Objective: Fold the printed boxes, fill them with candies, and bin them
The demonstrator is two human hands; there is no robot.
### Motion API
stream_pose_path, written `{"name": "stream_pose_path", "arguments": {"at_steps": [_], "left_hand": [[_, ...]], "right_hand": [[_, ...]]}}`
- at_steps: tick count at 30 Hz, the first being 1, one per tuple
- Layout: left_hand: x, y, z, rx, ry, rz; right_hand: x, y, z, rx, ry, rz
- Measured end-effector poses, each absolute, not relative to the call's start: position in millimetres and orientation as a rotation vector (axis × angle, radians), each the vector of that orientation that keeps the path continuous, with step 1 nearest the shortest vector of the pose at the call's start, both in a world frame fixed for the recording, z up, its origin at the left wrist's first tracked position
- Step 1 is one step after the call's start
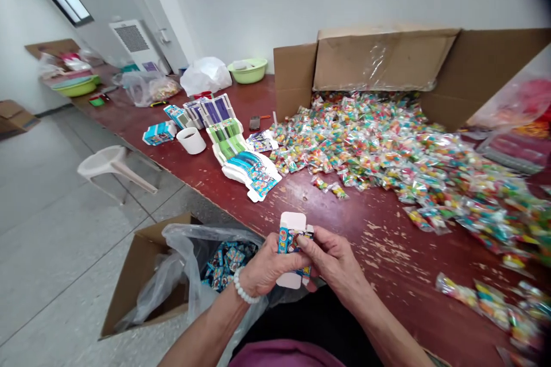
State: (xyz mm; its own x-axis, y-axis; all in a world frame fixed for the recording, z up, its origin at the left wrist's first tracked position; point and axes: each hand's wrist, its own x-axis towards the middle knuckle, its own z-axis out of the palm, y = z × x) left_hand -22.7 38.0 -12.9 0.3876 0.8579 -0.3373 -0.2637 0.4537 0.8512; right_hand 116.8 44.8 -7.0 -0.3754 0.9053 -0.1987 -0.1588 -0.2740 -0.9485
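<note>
My left hand (264,269) and my right hand (333,261) are both closed round a small printed carton (291,241) held upright at the table's near edge. Its white top flap stands open. My right fingertips press at the carton's upper right corner. A white bead bracelet (243,289) circles my left wrist. Farther up the red table (379,235) lies a big heap of small colourful sachets (387,143). Stacks of flat unfolded cartons (241,155) lie to the heap's left.
A cardboard box lined with a plastic bag (189,264) holds filled cartons on the floor at my left. An opened large carton (387,60) stands behind the sachets. A white cup (191,140), green basins, bags and a white stool (112,165) lie farther left.
</note>
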Motion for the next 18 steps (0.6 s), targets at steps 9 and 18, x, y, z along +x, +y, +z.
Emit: {"name": "stream_pose_path", "arguments": {"at_steps": [9,18], "left_hand": [[-20.2,37.8,-16.7,1.080,1.168,0.998],[-10.4,32.1,-19.5,0.997,1.117,1.134]], "right_hand": [[129.8,56.5,-26.2,-1.169,-1.373,1.309],[123.3,51.0,-39.5,-1.070,-0.968,1.343]]}}
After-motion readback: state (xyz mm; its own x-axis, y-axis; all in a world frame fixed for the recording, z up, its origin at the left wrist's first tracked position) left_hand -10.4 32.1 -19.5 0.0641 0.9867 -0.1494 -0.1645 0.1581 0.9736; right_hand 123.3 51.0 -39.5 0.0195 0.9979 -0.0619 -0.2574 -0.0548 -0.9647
